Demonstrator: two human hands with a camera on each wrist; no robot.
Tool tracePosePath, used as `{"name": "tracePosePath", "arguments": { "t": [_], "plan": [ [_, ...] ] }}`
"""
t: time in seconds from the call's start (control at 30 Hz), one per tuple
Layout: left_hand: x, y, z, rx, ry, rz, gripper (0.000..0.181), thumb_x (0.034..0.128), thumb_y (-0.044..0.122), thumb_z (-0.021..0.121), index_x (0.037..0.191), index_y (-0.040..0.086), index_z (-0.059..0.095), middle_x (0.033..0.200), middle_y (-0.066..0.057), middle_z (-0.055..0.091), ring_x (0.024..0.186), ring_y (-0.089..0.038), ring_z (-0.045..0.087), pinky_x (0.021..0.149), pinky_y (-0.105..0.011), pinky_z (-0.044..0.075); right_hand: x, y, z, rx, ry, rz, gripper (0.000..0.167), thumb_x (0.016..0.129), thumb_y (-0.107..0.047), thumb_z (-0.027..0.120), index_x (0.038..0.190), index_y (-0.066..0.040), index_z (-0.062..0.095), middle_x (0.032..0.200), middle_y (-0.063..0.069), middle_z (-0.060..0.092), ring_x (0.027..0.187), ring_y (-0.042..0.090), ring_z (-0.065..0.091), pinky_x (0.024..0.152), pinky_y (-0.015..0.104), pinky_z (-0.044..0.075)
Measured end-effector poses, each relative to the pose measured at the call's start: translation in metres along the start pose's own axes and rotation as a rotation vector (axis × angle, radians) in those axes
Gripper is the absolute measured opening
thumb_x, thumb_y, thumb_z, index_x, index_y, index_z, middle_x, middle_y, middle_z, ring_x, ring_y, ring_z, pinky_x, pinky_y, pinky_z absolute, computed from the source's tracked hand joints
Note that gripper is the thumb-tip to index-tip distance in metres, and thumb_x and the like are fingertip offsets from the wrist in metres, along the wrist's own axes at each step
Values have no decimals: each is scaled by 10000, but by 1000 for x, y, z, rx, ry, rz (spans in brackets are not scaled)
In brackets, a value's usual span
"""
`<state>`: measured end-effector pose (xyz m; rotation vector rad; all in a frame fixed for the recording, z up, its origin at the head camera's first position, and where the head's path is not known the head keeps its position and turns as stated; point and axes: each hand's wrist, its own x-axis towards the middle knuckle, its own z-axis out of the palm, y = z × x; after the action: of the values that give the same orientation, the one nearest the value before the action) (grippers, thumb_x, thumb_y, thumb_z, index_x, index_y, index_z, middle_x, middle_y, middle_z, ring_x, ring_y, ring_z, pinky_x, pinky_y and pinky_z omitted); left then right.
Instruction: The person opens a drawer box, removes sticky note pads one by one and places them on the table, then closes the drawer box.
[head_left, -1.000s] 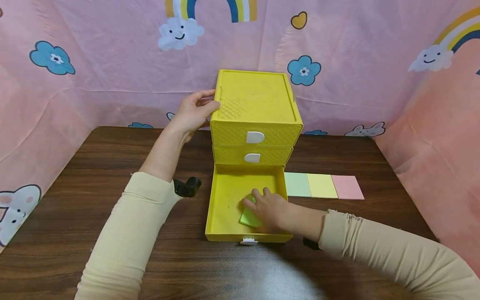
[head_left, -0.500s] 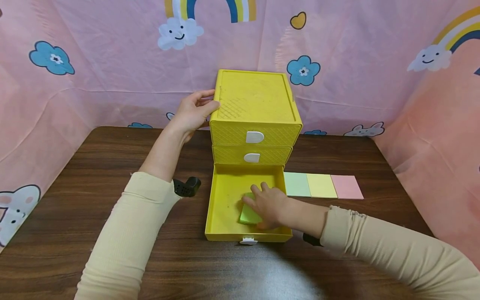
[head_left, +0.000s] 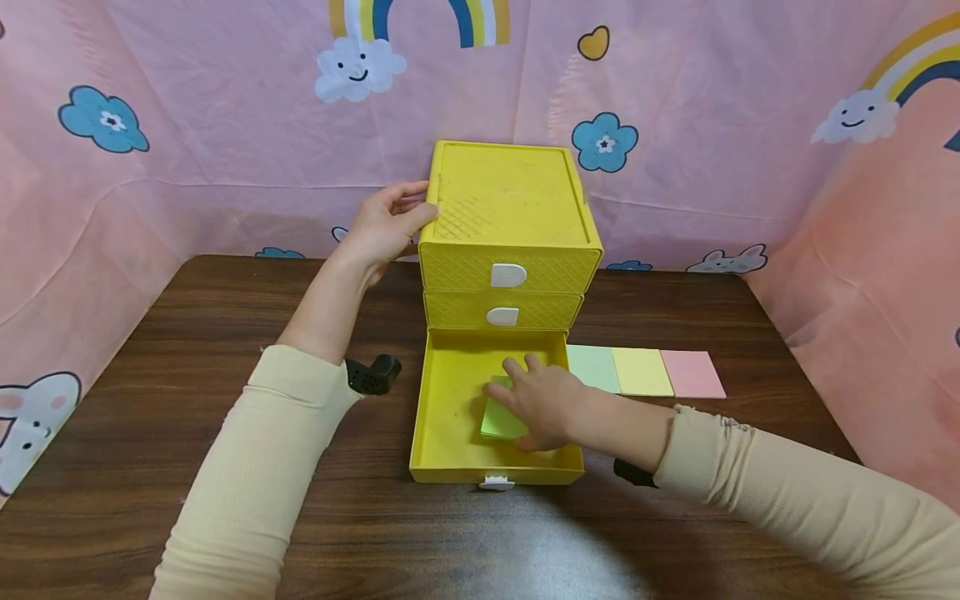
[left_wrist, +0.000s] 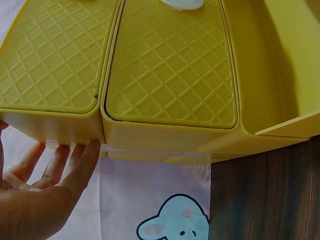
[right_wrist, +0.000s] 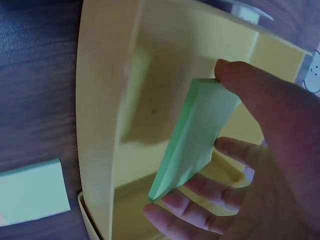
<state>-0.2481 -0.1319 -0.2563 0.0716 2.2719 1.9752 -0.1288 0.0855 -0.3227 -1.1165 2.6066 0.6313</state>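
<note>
A yellow three-drawer unit (head_left: 510, 192) stands with its bottom drawer (head_left: 442, 417) pulled out. My right hand (head_left: 547, 406) is over that drawer, holding a green sticky note pad (head_left: 501, 412) between thumb and fingers. The right wrist view shows the pad (right_wrist: 195, 140) tilted, gripped by its edges above the drawer floor. My left hand (head_left: 386, 225) rests against the unit's left side, thumb near the top edge. In the left wrist view, its fairly straight fingers (left_wrist: 85, 167) touch the side wall.
Right of the drawer, pale green (head_left: 593, 368), yellow (head_left: 642, 372) and pink (head_left: 692, 373) pads lie in a row on the dark wooden table (head_left: 360, 508). The two upper drawers (head_left: 457, 310) are closed. A patterned pink cloth (head_left: 247, 125) hangs behind.
The right hand has shifted slightly away and to the right, raising the green pad a little inside the drawer. The left hand and the unit have stayed put.
</note>
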Motion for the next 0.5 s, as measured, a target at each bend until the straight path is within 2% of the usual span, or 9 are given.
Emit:
{"name": "tracePosePath", "arguments": {
  "t": [0.27, 0.5],
  "plan": [
    [0, 0, 1, -6, -2, 2, 503, 920, 240, 546, 1399, 214, 394, 1386, -65, 393, 1103, -210, 497, 930, -407, 468, -11, 10, -7, 47, 75, -26, 687, 757, -518, 672, 1299, -189, 409, 1180, 116, 449, 955, 290, 478, 542, 277, 496],
    [0, 0, 0, -4, -6, -3, 505, 922, 244, 545, 1402, 219, 390, 1396, -62, 379, 1128, -211, 483, 934, -399, 465, -18, 15, -8, 48, 157, -43, 684, 728, -508, 699, 1276, -192, 438, 1073, 94, 465, 884, 276, 481, 501, 272, 469]
  ]
}}
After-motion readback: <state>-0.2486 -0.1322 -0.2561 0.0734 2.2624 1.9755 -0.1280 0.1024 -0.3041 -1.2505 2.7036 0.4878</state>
